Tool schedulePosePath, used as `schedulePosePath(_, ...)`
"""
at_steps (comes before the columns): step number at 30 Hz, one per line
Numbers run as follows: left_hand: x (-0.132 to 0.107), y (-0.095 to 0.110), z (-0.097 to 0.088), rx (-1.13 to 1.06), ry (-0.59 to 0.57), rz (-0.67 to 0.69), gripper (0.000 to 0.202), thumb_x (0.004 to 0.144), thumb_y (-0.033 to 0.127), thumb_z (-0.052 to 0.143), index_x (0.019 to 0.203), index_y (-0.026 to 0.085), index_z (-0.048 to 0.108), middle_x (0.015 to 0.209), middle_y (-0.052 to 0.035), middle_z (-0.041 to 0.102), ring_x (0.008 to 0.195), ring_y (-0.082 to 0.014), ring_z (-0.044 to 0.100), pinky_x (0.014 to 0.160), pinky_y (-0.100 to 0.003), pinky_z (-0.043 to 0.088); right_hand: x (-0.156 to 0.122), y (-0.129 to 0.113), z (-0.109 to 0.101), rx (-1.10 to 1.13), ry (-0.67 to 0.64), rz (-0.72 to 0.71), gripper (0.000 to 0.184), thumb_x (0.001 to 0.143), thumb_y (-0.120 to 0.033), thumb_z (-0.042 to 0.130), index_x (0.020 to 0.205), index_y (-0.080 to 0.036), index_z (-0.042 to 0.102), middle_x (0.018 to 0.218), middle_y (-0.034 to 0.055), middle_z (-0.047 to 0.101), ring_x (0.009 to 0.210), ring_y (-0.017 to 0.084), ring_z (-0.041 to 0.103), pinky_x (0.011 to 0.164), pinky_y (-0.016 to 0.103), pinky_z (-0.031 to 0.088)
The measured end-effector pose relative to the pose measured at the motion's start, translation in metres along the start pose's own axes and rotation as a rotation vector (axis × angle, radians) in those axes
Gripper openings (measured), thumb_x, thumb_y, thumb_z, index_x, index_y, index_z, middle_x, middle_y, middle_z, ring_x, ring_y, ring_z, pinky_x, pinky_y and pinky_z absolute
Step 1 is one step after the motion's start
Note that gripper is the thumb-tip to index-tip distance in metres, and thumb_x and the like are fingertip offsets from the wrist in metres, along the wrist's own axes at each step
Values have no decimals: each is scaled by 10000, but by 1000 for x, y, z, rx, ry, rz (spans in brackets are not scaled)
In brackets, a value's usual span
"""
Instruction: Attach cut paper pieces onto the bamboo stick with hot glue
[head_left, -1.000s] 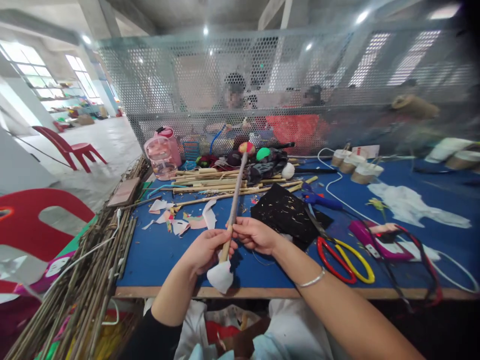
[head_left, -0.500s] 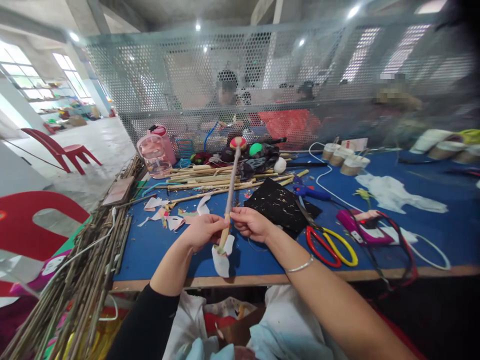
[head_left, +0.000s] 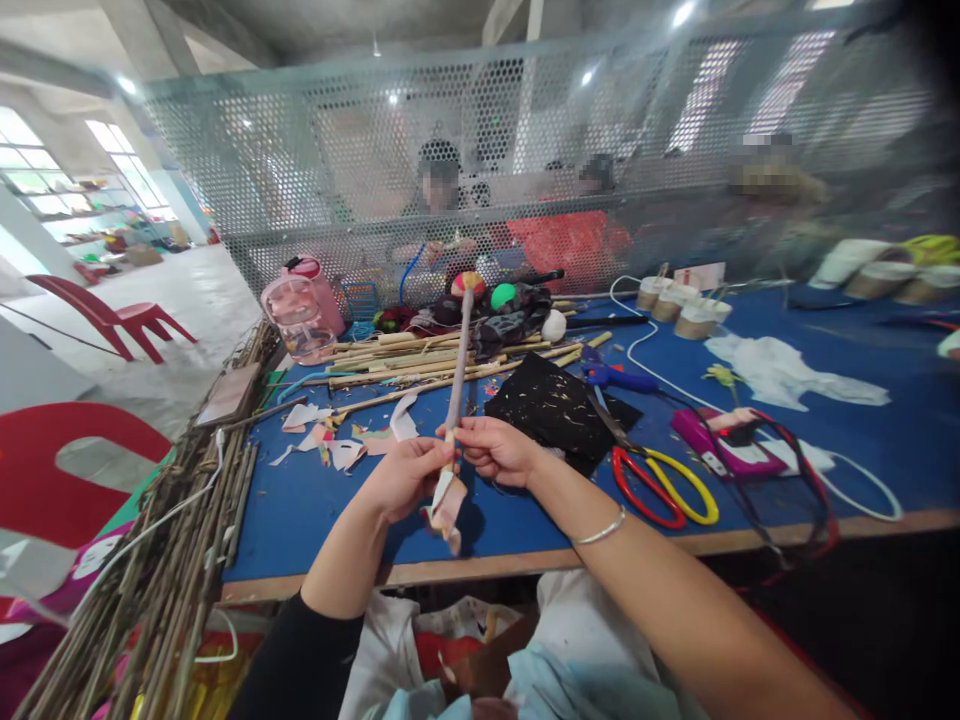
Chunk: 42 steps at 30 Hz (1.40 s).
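Both of my hands hold a long thin bamboo stick [head_left: 459,360] upright over the near edge of the blue table [head_left: 315,500]. A red and yellow ball [head_left: 468,284] tops the stick. My left hand [head_left: 405,475] grips the lower end with closed fingers. A strip of pale paper [head_left: 447,505] curls around the stick's bottom, just below that hand. My right hand [head_left: 495,448] pinches the stick beside the left one; a silver bangle [head_left: 600,528] circles its wrist.
Red and yellow scissors [head_left: 660,485] and a black sheet [head_left: 559,405] lie right of my hands. Bamboo sticks [head_left: 420,365], paper scraps [head_left: 352,440] and a pink jug [head_left: 304,310] lie behind. Cane bundles [head_left: 165,570] lean at the left. People sit behind a mesh screen [head_left: 525,150].
The paper at the stick's bottom has gone from a flat white flap to a tighter curl around the stick. Both hands have kept their hold on the stick.
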<state>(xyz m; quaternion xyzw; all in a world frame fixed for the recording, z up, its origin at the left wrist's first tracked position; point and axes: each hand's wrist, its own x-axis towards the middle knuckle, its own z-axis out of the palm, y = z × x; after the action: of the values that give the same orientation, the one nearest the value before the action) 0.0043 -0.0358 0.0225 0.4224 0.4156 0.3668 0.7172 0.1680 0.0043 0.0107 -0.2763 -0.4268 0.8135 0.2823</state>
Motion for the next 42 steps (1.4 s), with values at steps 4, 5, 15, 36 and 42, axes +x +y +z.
schedulePosePath(4,-2,-2,4,-154,-46,-53,355,646,402,725,799,97,628,662,-28,616,500,-82,536,476,-197,395,-1,0,2,5,14,-14,292,675,-342,702,815,-135,551,514,-71,474,346,-8,163,344,153,41)
schedulePosePath(5,-3,-3,4,-128,-52,-62,356,660,419,710,788,98,624,655,-30,616,496,-84,537,470,-198,392,-1,1,3,-10,33,-22,291,668,-344,708,780,-134,540,518,-65,482,347,-8,172,342,156,42)
schedulePosePath(15,-8,-5,2,-31,38,14,362,628,427,732,707,97,603,567,-11,584,455,-63,492,449,-181,339,-1,0,2,3,-18,27,297,686,-340,697,848,-148,538,436,-126,267,367,13,104,344,151,32)
schedulePosePath(36,-14,-10,5,-74,54,-43,364,634,436,717,768,121,593,609,11,557,481,-66,461,446,-187,329,0,6,0,-16,-11,32,332,668,-371,720,798,-155,503,426,-130,271,366,18,111,328,156,42)
schedulePosePath(42,-12,-8,3,240,156,49,393,592,449,741,595,134,507,457,64,450,391,-29,347,405,-172,241,3,9,-1,-86,61,39,324,686,-391,701,776,-161,492,421,-132,262,360,19,101,323,167,33)
